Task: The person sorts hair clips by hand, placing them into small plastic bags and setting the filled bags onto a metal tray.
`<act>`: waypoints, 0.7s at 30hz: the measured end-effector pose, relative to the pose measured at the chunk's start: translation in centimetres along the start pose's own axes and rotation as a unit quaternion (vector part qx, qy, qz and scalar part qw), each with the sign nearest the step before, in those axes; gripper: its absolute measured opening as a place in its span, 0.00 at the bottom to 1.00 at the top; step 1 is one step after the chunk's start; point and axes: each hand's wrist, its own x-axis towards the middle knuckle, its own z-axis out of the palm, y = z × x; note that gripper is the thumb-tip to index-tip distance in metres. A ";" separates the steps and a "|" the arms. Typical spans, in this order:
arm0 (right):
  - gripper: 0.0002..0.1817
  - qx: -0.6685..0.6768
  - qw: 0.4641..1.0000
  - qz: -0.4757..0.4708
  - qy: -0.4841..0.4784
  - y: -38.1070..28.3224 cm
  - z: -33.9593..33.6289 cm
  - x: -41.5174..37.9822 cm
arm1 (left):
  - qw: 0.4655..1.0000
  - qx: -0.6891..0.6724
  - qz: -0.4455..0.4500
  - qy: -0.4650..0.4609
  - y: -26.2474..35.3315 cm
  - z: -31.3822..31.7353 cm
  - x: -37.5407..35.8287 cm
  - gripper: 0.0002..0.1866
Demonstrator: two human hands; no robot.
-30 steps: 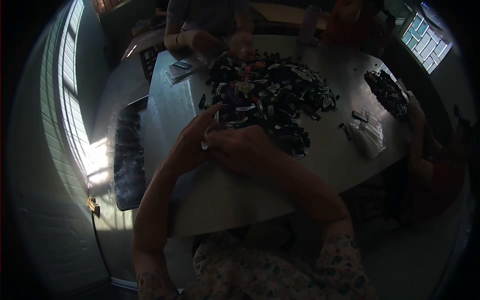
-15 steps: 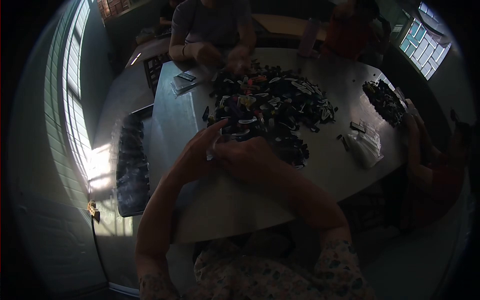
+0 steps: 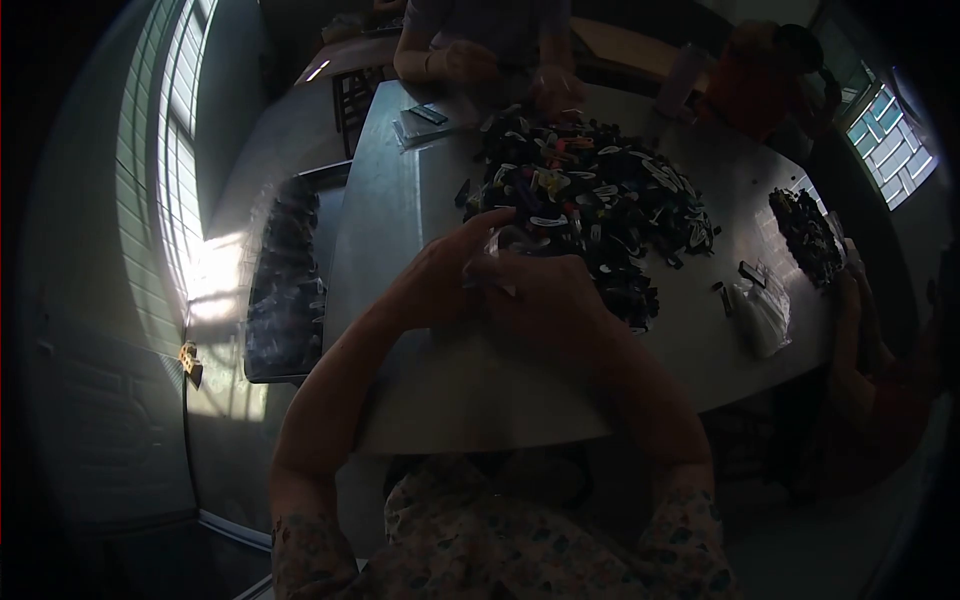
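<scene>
Both hands meet over the near side of the table, in front of a pile of dark clips point(image 3: 600, 200) that look like snap hair clips. My left hand point(image 3: 440, 275) is closed at the thumb on a small clear plastic bag point(image 3: 508, 238), its index finger stretched toward the pile. My right hand point(image 3: 545, 295) pinches the same bag from the right, fingers curled. A pale edge of plastic shows between the hands. Whether a clip is inside the bag cannot be made out in the dim light.
A stack of clear bags point(image 3: 425, 128) with a dark piece on top lies far left on the table point(image 3: 390, 220). More bags point(image 3: 762, 318) and a smaller clip pile point(image 3: 805, 235) are at right. A dark tray point(image 3: 285, 280) holds filled bags. Co-workers sit opposite and right.
My view has swung, so the table and pile appear farther right and slightly higher. My hands stay together, and more of the clear bag shows between them.
</scene>
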 end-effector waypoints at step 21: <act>0.18 0.004 0.980 0.158 0.118 4.7 -3.8 0.8 | 0.998 -0.019 -0.013 0.063 -2.8 -1.0 0.2 0.43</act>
